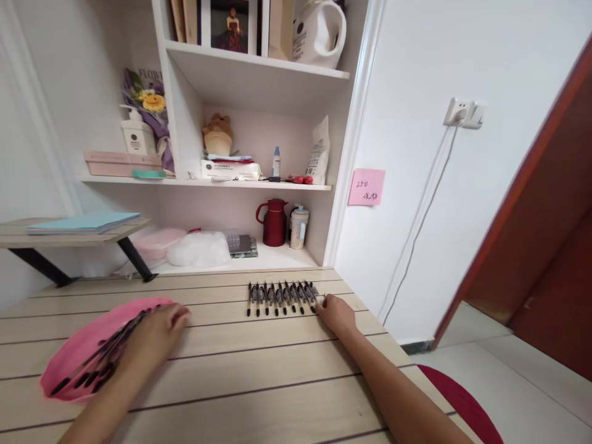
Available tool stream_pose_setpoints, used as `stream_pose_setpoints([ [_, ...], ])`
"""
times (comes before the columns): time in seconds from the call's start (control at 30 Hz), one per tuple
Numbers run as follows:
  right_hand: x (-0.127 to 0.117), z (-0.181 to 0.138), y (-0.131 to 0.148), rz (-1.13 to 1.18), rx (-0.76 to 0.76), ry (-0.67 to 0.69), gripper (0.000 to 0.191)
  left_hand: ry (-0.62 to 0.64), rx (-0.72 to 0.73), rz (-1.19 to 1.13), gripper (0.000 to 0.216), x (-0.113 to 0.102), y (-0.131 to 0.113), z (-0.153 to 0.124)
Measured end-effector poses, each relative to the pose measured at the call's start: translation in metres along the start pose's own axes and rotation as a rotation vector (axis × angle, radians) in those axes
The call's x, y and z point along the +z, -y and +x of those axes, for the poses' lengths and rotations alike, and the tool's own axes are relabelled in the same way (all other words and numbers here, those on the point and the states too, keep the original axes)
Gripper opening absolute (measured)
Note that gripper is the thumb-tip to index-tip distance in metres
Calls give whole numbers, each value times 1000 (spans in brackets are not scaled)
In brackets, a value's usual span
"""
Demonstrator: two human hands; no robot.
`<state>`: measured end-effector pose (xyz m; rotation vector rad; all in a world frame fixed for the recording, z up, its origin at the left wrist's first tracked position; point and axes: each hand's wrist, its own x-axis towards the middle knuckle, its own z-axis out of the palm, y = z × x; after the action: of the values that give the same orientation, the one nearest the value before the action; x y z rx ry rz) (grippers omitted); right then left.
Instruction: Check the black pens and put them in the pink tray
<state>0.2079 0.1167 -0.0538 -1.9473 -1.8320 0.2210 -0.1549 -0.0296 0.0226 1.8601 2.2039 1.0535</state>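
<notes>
A row of black-capped pens [276, 297] lies side by side on the wooden table [259, 382]. At the row's right end, my right hand [337, 314] has its fingers pinched on the last pen, which they partly cover. My left hand [155, 333] is over the right side of a pink tray [58, 364], slightly blurred. Its fingers are curled closed, and whatever they may hold is hidden. Inside the tray lies a loose pile of similar pens [99, 364], partly covered by my left hand and forearm.
A raised wooden shelf [139, 225] on black brackets carries blue paper [83, 222] at the left. Behind the table, white shelves hold a red jug [274, 223], a cup [299, 228] and a cotton-like white bundle [198, 249]. A red round seat [457, 401] stands beyond the right edge.
</notes>
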Motion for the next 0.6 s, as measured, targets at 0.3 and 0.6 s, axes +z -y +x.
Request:
stream_pose_setpoints([
  [0.3,-9,-2,5,239,21,-74,26,521,-119,-711,25,100,-89,-28],
  [0.6,4,-43,45,819,-379,486,26,386,-539,-1507,17,148,-128,-16],
])
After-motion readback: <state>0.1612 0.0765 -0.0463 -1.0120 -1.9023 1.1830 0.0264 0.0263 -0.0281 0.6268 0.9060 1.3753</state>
